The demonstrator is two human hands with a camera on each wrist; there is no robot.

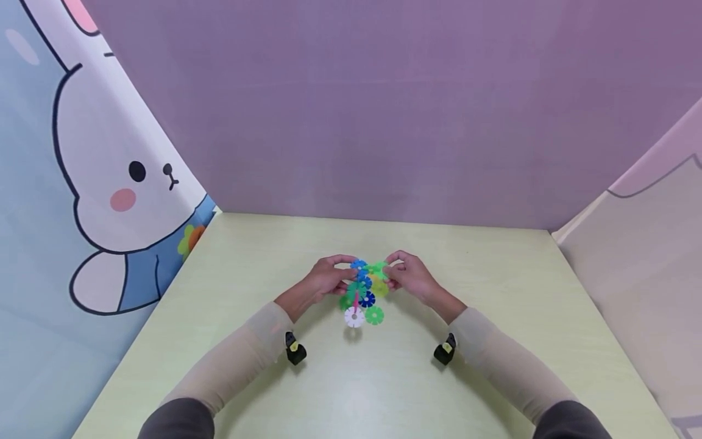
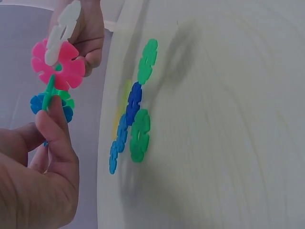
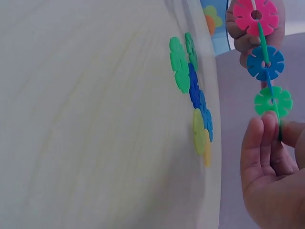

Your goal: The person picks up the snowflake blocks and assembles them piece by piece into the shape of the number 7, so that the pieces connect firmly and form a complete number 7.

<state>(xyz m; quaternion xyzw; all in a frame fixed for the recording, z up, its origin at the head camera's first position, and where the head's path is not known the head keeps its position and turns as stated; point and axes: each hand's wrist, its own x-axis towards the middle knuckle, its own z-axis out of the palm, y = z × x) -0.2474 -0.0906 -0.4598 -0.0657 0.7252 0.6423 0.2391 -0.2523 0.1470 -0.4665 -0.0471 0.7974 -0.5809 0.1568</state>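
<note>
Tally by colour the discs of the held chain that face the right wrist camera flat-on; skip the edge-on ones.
Pink disc: 1
Blue disc: 1
Green disc: 1
Total: 3 flat-facing discs in the chain

A pale green worktop point(image 1: 493, 378) lies beneath the grip. Behind it stands a plain purple wall point(image 1: 384, 110). A cartoon rabbit panel point(image 1: 109, 183) stands to its left.
</note>
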